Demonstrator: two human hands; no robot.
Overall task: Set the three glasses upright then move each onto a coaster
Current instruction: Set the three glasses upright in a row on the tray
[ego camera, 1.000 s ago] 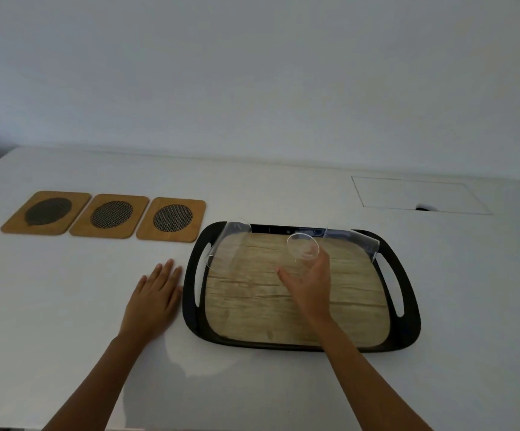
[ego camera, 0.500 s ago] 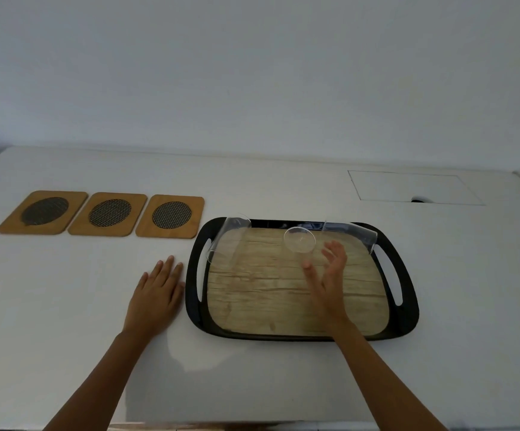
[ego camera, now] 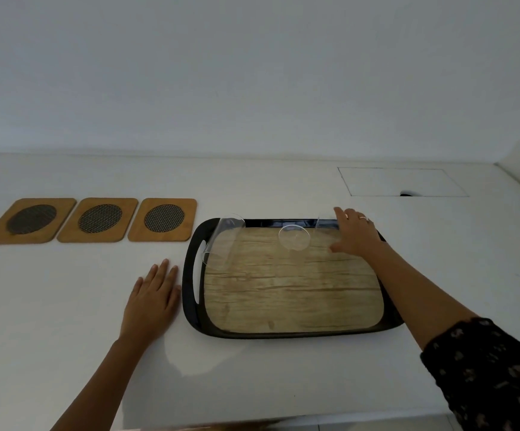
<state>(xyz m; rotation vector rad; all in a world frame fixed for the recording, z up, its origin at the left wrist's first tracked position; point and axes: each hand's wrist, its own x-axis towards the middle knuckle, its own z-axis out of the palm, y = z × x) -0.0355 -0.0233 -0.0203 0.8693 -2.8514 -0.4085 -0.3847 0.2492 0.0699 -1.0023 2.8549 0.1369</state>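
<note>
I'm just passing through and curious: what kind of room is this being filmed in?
Probably a home kitchen or dining area, though little shows. A plain white counter against a bare wall holds a serving tray with clear glasses and three wooden coasters. A cut-out panel is set into the counter.

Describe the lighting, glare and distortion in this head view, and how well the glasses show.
Head view: dim, even light with soft shadows under the left hand; the wide lens bows the counter edges; no strong glare. The three clear glasses on the tray are faint outlines: left glass, middle glass, and the right glass partly behind the right hand.
</note>
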